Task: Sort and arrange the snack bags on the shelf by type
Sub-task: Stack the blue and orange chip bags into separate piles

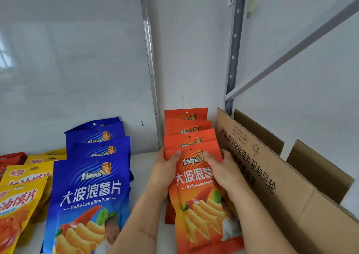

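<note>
Both hands, left hand [165, 168] and right hand [223, 168], pinch the front orange chip bag [196, 187] by its top corners; it looks light, crinkly and slippery.

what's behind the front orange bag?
Three more orange bags stand in a row behind the front orange bag, only their top strips showing. Both hands, left and right, grip it. Their lower parts are covered.

Front orange bag [202, 205]: bottom cut by near edge, right print covered by right hand [223, 168]. Rear orange bags [186, 125] show tops only. Front blue bag [87, 205] clipped at near edge. Yellow bags [21, 191] and red bags [11, 159] cut by left edge. Cardboard box [281, 185] runs off right; small label print unreadable.
</note>
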`<action>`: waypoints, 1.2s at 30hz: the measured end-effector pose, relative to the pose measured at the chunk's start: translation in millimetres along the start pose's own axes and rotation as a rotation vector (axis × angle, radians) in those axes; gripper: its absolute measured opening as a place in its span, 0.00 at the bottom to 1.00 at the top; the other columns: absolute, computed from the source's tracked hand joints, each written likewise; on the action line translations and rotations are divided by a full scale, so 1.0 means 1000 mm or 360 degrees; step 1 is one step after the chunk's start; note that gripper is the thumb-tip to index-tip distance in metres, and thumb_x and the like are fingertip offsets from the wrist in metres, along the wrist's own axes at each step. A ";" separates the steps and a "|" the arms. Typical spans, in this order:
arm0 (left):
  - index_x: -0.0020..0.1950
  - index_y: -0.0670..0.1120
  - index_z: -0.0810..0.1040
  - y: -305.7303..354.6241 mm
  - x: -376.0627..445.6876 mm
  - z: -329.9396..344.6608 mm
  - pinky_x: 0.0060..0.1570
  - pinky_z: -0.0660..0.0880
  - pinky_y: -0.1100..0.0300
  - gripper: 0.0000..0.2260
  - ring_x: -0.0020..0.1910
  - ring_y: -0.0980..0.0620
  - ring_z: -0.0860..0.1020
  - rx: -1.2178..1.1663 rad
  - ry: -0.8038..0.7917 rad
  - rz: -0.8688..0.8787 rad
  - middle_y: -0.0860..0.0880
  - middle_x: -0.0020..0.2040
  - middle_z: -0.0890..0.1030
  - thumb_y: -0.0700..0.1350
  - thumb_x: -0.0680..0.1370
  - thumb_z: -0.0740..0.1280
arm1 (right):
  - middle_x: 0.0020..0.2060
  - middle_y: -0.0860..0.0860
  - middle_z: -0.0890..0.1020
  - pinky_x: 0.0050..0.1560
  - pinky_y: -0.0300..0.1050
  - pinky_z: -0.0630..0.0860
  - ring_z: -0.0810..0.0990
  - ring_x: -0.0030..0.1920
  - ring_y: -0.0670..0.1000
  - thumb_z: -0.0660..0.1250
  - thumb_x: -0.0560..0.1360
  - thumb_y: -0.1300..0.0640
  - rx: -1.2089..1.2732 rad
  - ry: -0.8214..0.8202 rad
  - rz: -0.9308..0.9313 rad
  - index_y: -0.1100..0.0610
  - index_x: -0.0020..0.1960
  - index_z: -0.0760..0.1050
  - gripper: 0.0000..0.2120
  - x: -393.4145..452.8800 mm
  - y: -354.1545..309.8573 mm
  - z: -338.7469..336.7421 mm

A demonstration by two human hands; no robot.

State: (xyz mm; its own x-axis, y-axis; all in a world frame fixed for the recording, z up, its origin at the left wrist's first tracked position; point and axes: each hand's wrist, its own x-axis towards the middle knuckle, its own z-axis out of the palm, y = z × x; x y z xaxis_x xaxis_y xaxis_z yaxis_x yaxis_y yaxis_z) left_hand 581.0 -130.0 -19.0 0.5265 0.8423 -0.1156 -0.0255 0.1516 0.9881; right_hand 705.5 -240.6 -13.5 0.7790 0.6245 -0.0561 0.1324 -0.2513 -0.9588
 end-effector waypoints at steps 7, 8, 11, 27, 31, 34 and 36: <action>0.74 0.54 0.66 0.003 0.000 -0.001 0.46 0.84 0.45 0.26 0.44 0.45 0.87 -0.0051 -0.0046 -0.0025 0.46 0.55 0.85 0.54 0.78 0.71 | 0.49 0.45 0.83 0.45 0.46 0.78 0.84 0.46 0.48 0.64 0.74 0.35 0.0124 -0.0088 -0.0056 0.46 0.69 0.67 0.28 0.010 -0.009 -0.005; 0.74 0.54 0.66 0.003 0.000 0.000 0.46 0.84 0.44 0.27 0.44 0.46 0.87 -0.0048 -0.0045 -0.0027 0.46 0.55 0.85 0.55 0.77 0.71 | 0.49 0.44 0.83 0.44 0.45 0.79 0.84 0.45 0.47 0.65 0.74 0.36 0.0118 -0.0089 -0.0091 0.45 0.68 0.69 0.26 0.010 -0.009 -0.003; 0.73 0.54 0.66 0.004 0.000 0.002 0.46 0.84 0.45 0.26 0.44 0.46 0.87 -0.0074 -0.0041 -0.0029 0.46 0.54 0.85 0.54 0.77 0.71 | 0.54 0.45 0.82 0.45 0.44 0.78 0.83 0.48 0.46 0.65 0.74 0.35 0.0023 -0.0023 -0.0129 0.46 0.71 0.65 0.30 0.009 -0.006 0.000; 0.65 0.52 0.66 -0.012 -0.052 0.012 0.47 0.84 0.46 0.19 0.47 0.46 0.85 -0.0029 0.0120 -0.0056 0.48 0.55 0.83 0.51 0.79 0.70 | 0.59 0.47 0.80 0.52 0.43 0.71 0.79 0.59 0.51 0.67 0.75 0.40 -0.0399 0.0212 -0.0218 0.48 0.69 0.67 0.26 -0.053 0.022 0.001; 0.71 0.51 0.64 -0.023 -0.048 0.012 0.54 0.81 0.46 0.23 0.53 0.47 0.83 0.0323 0.0203 0.0192 0.48 0.60 0.82 0.50 0.79 0.69 | 0.63 0.50 0.78 0.54 0.46 0.70 0.77 0.62 0.54 0.63 0.77 0.41 -0.0509 0.0328 -0.0152 0.50 0.72 0.63 0.27 -0.051 0.019 0.005; 0.77 0.49 0.59 -0.027 -0.047 0.010 0.60 0.78 0.46 0.27 0.59 0.46 0.81 0.0556 0.0212 0.0316 0.48 0.65 0.79 0.50 0.81 0.67 | 0.62 0.50 0.77 0.55 0.48 0.71 0.77 0.62 0.55 0.61 0.77 0.38 -0.0535 0.0376 -0.0108 0.49 0.72 0.61 0.29 -0.051 0.021 0.010; 0.78 0.48 0.58 -0.030 -0.045 0.008 0.61 0.78 0.46 0.29 0.61 0.45 0.80 0.0635 0.0199 0.0377 0.46 0.66 0.78 0.51 0.81 0.66 | 0.61 0.48 0.78 0.54 0.48 0.72 0.78 0.60 0.54 0.61 0.75 0.35 -0.0542 0.0411 -0.0117 0.48 0.71 0.63 0.29 -0.051 0.025 0.013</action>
State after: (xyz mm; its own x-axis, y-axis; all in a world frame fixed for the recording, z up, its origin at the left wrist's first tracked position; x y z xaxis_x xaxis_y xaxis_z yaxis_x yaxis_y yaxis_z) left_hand 565.2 -176.5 -42.3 0.4384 0.8893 0.1302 0.2086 -0.2417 0.9477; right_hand 661.3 -268.6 -38.6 0.8820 0.4551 0.1222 0.3544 -0.4696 -0.8086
